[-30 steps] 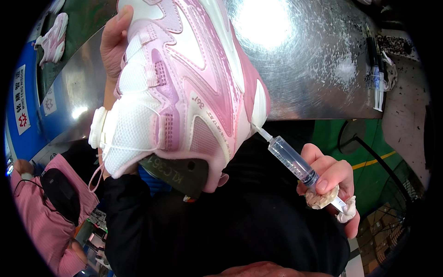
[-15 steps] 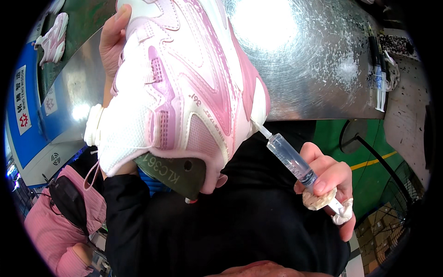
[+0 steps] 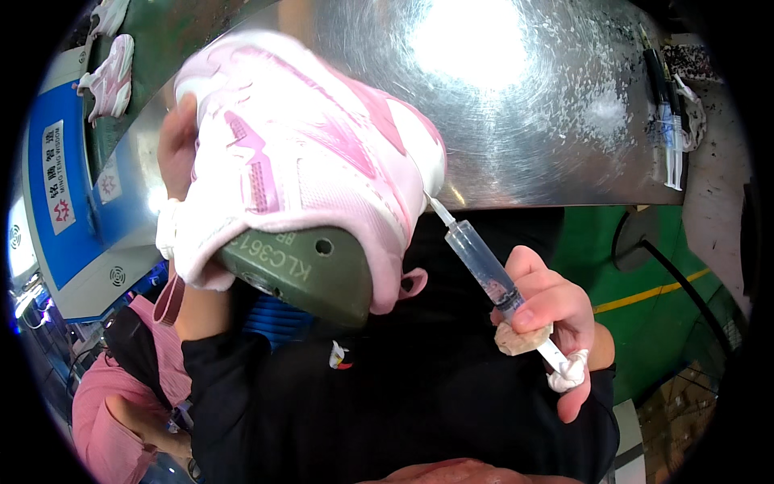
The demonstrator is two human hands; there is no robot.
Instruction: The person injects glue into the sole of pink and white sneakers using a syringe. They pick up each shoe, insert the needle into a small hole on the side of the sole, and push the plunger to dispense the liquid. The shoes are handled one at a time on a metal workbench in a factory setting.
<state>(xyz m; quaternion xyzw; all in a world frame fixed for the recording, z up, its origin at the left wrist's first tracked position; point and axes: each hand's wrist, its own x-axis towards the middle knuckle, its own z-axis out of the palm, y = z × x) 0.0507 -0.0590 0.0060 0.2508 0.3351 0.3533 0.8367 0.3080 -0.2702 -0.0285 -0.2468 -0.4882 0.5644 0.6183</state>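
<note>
A pink and white sneaker is held up in front of me, its heel opening toward my body. Inside it sits a dark green shoe last with a hole in it. My left hand grips the sneaker along its left side; most of the fingers are hidden behind it. My right hand is closed around a clear syringe, with beige wrapping on its flange and white wrapping on the plunger end. The syringe's thin tip touches, or nearly touches, the sole edge near the heel.
A scratched metal table lies beyond the sneaker, with white flakes on its right part. More syringes rest at its right edge. Other sneakers stand at the far left. A person in pink is at lower left, a fan at right.
The sneaker has tipped and come down, showing more of its opening and the last. My right hand and the syringe have shifted slightly left, the tip staying by the sole edge.
</note>
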